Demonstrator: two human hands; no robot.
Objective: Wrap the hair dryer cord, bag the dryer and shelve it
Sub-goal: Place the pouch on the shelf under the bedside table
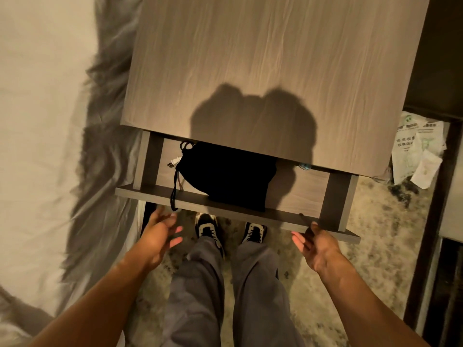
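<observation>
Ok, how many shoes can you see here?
2: the left shoe and the right shoe on the carpet, both just below the front edge of the shelf. None seem hidden.

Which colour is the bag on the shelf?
Black; the bag shows in the head view.

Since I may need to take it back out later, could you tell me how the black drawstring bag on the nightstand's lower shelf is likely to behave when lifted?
The black bag looks like soft cloth, so it would probably sag around the bulky shape inside. Its drawstring hangs over the shelf edge and may snag. The plug pokes out of the neck, so the cord could slip loose.
</observation>
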